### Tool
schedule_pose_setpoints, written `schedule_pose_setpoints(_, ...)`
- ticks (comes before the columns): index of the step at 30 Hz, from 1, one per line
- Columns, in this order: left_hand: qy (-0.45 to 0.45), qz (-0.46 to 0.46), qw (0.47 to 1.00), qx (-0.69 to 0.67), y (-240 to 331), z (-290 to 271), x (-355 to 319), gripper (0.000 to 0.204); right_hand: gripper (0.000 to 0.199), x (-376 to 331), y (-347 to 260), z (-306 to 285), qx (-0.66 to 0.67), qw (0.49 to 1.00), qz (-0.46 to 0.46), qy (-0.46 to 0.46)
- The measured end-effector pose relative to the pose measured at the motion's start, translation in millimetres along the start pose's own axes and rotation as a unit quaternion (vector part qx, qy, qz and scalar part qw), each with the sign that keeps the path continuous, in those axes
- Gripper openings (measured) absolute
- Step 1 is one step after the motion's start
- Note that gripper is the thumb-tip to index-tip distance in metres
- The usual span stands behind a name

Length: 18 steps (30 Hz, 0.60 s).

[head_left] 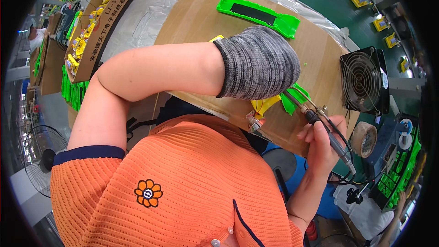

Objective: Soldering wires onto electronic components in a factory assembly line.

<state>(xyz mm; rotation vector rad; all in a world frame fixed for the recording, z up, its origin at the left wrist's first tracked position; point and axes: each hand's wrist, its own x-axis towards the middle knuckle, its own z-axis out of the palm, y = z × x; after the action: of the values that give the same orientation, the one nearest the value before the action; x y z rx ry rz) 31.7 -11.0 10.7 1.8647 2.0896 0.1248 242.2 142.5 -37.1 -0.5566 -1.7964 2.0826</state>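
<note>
My right hand (pixel 322 144) grips a soldering iron (pixel 338 146) with a thin metal feed tube along it. Its tip points up and left, toward a green plastic part (pixel 295 99) and a yellow part (pixel 265 106) with thin wires. A grey knit covering (pixel 260 64) hides the end of my left arm, which reaches across the board from the left; my left fingers cannot be seen. The green and yellow parts lie just beyond the lower right edge of that covering. Farther back rests a long green plastic housing (pixel 256 13) with a black strip inside.
A black fan (pixel 364 80) in a square frame stands on the board's right, with a tape roll (pixel 364 139) nearer me. At upper left, a cardboard box (pixel 112 18) holds several yellow parts. The wooden board (pixel 183 23) lies over silvery plastic sheeting (pixel 137 23).
</note>
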Motion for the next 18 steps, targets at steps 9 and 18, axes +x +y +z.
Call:
schedule_pose_setpoints(9, -0.027, 0.017, 0.999, 0.009, 3.6, -9.1, 4.6, 0.014, 0.014, -4.2, 0.6, 1.6, -0.019, 1.000, -0.023, 0.003)
schedule_pose_setpoints(18, -0.010, 0.038, 0.998, 0.042, 2.8, -8.4, 2.8, 0.012, 0.011, -17.5, 9.2, 24.7, 0.192, 0.973, -0.011, 0.126)
